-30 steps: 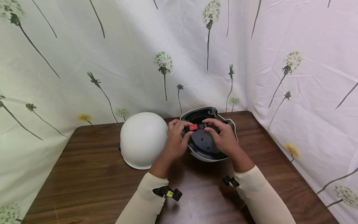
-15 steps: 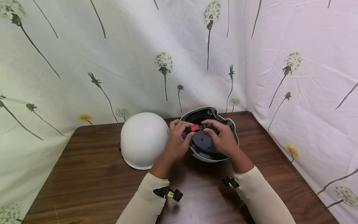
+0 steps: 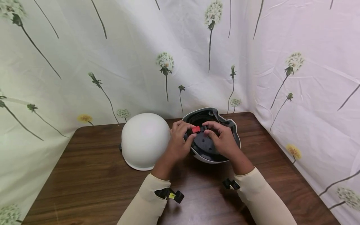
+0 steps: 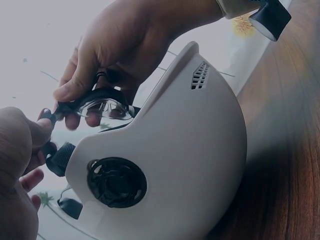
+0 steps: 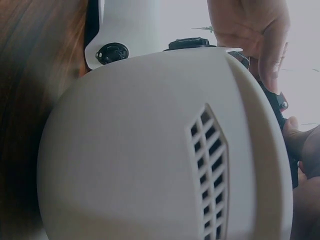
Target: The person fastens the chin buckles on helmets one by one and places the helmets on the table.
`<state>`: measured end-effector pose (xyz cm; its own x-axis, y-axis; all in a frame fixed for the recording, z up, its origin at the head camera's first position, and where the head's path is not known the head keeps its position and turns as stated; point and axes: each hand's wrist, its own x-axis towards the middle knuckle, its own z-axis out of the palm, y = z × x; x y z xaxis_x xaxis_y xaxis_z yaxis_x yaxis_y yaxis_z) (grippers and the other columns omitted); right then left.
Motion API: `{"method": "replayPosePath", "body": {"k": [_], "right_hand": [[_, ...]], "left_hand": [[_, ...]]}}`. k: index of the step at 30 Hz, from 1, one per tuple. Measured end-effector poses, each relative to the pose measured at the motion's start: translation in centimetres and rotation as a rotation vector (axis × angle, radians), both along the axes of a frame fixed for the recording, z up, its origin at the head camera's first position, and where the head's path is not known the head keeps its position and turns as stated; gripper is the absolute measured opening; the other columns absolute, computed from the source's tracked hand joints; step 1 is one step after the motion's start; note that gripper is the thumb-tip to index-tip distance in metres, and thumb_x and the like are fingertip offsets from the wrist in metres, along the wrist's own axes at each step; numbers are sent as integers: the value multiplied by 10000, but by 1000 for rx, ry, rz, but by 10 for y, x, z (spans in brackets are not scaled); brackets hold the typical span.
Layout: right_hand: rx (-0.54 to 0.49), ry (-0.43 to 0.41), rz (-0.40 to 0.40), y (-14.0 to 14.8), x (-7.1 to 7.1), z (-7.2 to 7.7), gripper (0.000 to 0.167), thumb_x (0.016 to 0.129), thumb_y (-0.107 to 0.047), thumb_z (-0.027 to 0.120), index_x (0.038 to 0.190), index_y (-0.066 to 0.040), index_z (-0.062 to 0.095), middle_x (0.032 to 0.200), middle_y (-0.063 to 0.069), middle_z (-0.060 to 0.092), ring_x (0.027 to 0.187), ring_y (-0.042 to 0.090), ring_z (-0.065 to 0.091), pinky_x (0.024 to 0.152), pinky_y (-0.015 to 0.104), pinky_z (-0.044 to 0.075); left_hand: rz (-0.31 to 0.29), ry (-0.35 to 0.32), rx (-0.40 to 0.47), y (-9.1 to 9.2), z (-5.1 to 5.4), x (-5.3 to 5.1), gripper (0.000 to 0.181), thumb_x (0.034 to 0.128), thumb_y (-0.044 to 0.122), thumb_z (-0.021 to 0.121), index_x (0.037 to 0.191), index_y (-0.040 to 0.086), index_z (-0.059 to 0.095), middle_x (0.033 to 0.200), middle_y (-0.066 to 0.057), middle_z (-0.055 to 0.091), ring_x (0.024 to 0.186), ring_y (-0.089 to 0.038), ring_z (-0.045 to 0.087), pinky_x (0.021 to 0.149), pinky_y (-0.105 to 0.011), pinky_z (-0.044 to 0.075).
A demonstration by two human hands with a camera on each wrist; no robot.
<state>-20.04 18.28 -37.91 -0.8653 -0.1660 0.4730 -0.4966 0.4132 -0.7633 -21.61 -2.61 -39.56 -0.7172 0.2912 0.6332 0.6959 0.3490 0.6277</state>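
An upturned white helmet (image 3: 208, 160) lies on the table with its dark padded inside facing up. Over its opening, my left hand (image 3: 177, 140) pinches the red chin-strap buckle (image 3: 196, 129) between thumb and fingers. My right hand (image 3: 224, 139) pinches the black strap end (image 3: 204, 128) beside the red part. Whether the two buckle parts are joined cannot be told. In the left wrist view, the helmet shell (image 4: 185, 165) shows a vent and a round black knob (image 4: 117, 182). The right wrist view is mostly filled by the shell (image 5: 130, 150), which hides part of the fingers.
A second white helmet (image 3: 144, 140) sits dome up on the wooden table (image 3: 92, 175), just left of my left hand. Behind the table and on the right hangs a white cloth (image 3: 135, 62) printed with dandelions.
My hands have drawn very slightly closer together, and the red buckle has shifted a little to the right. Both helmets stay where they were.
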Motion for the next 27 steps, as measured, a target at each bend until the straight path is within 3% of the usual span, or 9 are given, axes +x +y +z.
{"method": "replayPosePath", "body": {"k": [5, 10, 20, 27], "right_hand": [[2, 3, -9, -1, -1, -2, 246, 1012, -99, 684, 1255, -70, 707, 1018, 131, 768, 886, 190, 716, 758, 245, 540], [9, 9, -18, -2, -1, -2, 248, 1002, -102, 698, 1249, -85, 714, 1008, 82, 766, 875, 184, 712, 753, 249, 542], [-2, -6, -20, -5, 0, -2, 252, 1000, -100, 702, 1251, -84, 712, 1016, 82, 771, 880, 270, 721, 749, 240, 548], [3, -10, -29, -5, 0, -4, 242, 1002, -98, 699, 1243, -86, 715, 1013, 86, 776, 871, 203, 717, 752, 241, 549]], "left_hand": [[10, -5, -4, 2, 0, 0, 253, 971, 98, 741, 1203, 16, 681, 1191, -145, 688, 1299, -350, 443, 1026, -596, 310], [22, 2, 3, 2, 0, 0, 251, 958, 76, 750, 1189, 5, 682, 1192, -157, 694, 1285, -355, 450, 1018, -602, 311], [25, 11, -1, 2, -1, 0, 250, 954, 78, 758, 1182, 10, 682, 1184, -150, 696, 1291, -357, 456, 1010, -592, 314], [24, 18, -7, 2, -2, 0, 251, 957, 88, 757, 1184, 12, 682, 1176, -151, 693, 1291, -362, 464, 992, -584, 327]]}}
